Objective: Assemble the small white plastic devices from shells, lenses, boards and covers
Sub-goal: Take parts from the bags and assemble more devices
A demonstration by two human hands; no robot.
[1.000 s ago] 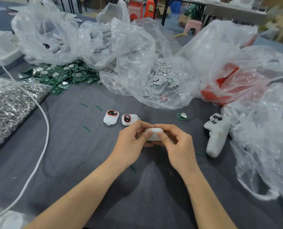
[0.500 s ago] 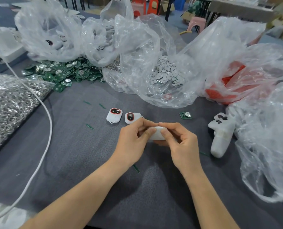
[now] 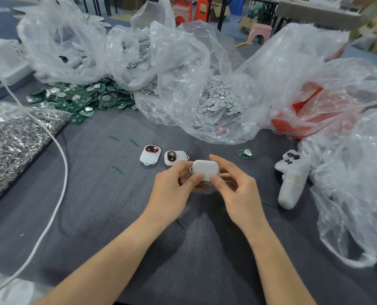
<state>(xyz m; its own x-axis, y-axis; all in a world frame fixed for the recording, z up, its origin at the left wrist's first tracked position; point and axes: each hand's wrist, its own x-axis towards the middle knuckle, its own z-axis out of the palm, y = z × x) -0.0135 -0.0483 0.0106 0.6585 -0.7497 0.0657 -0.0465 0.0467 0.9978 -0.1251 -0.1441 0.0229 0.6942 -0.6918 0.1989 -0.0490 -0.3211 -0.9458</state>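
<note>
The white device [image 3: 205, 169] is held just above the tabletop [image 3: 117, 205], at centre, between both hands. Its long axis runs left to right, with the plain back face turned toward the camera and a small loop at its left end. The left hand [image 3: 174, 190] pinches the left end and the right hand [image 3: 238, 190] the right end. Each grip is clenched on the shell, thumb on the near edge and fingers behind, and neither hand is nearer. Judgement: the cover is being pressed home. Two finished devices [image 3: 150, 154] lie just beyond, far-left of the grip and closer to the left hand, so set-down would favour that side.
</note>
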